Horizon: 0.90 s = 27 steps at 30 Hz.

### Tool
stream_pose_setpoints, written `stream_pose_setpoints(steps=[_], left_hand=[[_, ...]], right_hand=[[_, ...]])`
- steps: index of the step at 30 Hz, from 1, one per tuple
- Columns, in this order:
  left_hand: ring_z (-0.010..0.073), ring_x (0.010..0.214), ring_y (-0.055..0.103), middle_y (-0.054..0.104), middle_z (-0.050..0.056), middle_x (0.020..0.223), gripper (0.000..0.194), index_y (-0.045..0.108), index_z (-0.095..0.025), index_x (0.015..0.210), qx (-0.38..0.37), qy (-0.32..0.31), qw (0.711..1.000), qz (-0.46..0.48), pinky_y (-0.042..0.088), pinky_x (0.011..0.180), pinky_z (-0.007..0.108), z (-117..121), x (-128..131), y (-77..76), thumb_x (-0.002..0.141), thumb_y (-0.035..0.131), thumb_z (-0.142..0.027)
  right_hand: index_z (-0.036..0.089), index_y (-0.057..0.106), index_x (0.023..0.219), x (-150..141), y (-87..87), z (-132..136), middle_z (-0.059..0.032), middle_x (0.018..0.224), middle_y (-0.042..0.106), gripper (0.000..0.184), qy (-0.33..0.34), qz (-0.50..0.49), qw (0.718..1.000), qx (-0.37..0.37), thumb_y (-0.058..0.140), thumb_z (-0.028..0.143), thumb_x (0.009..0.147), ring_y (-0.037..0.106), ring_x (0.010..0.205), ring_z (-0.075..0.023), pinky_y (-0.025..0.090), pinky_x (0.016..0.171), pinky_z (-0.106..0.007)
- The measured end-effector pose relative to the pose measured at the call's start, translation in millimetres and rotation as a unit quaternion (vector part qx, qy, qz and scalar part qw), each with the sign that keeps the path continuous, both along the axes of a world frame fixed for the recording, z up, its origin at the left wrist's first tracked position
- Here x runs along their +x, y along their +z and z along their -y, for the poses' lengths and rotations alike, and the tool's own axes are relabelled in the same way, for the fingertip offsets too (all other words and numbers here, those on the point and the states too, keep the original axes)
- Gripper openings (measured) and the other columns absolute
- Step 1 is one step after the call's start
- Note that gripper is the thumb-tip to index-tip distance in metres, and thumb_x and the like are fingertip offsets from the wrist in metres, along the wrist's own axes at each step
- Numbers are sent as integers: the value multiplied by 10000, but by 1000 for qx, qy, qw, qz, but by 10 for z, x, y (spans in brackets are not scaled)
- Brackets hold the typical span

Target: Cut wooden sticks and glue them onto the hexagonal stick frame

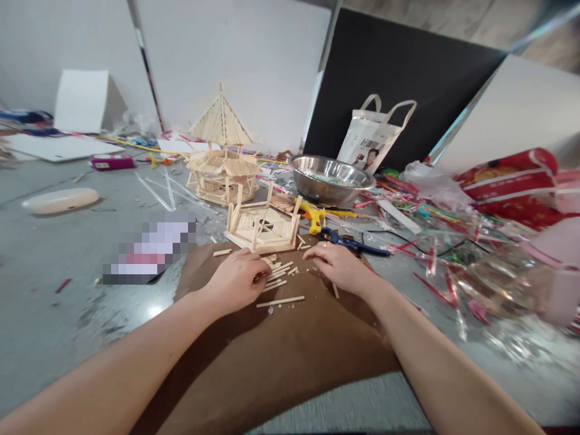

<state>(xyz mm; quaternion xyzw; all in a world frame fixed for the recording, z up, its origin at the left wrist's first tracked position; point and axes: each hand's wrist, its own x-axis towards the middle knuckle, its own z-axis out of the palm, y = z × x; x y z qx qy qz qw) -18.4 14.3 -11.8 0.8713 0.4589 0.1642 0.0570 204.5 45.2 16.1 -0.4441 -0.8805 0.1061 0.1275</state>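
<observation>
My left hand rests palm down on a brown cardboard sheet, its curled fingers on a small pile of short wooden sticks. My right hand lies beside the pile on the right, fingers bent and touching the cardboard near the sticks. One longer stick lies loose just in front of the hands. A small open wooden-stick frame stands right behind the pile. Farther back stands a stick pavilion with a pointed roof.
A steel bowl, a yellow glue gun and blue-handled pliers lie behind the right hand. Coloured plastic wrappers and red packaging crowd the right side. A paper bag leans on a black board. A beige oval dish sits at left.
</observation>
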Motion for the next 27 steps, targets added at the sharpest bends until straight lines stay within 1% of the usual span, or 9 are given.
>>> stream_pose_setpoints(steps=[2,4,7,10,14,18,21,24,27], left_hand=[[154,728,469,603,11,730,202,601,-190,747,2,-2,1000,4,363,701,282,2,-1,-6,702,405,-163],[153,727,470,605,12,736,202,602,-187,753,4,-4,1000,8,362,700,282,5,-1,-8,704,407,-166],[153,729,470,610,9,736,202,602,-188,747,4,-5,1000,11,362,696,279,11,5,-5,707,405,-164],[150,727,469,615,3,743,201,600,-191,749,7,-4,1000,18,364,693,274,15,13,0,712,403,-168],[149,722,468,615,6,741,202,602,-190,754,14,-3,1000,23,367,694,274,14,18,4,724,403,-179],[152,734,473,617,9,751,202,605,-189,767,18,-5,999,28,369,708,279,15,20,3,730,406,-184],[150,736,475,618,8,746,206,605,-190,773,19,-6,999,28,371,714,278,21,29,5,735,403,-186],[148,733,477,618,10,740,203,608,-191,768,19,-3,999,33,374,709,275,28,44,8,736,408,-190],[147,728,480,617,15,731,197,612,-187,757,21,-6,999,40,376,708,275,29,57,6,733,417,-188]], right_hand=[[174,585,835,-7,8,-3,-30,843,608,239,-8,-11,1000,14,371,110,749,528,786,-132,371,722,-245],[172,580,833,-5,15,-6,-28,846,612,233,-33,-24,999,28,368,116,753,530,788,-132,369,725,-244],[170,565,846,7,6,-19,-29,845,612,231,-60,-20,998,29,354,125,762,533,781,-132,368,708,-239],[163,551,874,32,-16,-41,-38,827,609,238,-88,-7,996,35,336,135,773,533,759,-136,365,683,-240],[162,524,954,66,-53,-70,-44,819,600,274,-123,-6,991,60,301,150,796,531,740,-141,363,675,-250],[178,547,950,41,-119,-85,-55,899,571,285,-113,11,990,80,317,136,786,516,817,-146,360,712,-244],[217,559,965,-18,-185,-113,-47,943,538,313,-120,36,987,101,328,126,775,510,833,-144,366,696,-231],[233,547,1001,-93,-239,-162,-45,953,527,308,-142,71,980,117,326,177,794,516,805,-149,368,662,-233],[242,550,986,-164,-266,-201,-46,954,522,296,-135,112,978,111,307,257,819,511,799,-152,364,647,-238]])
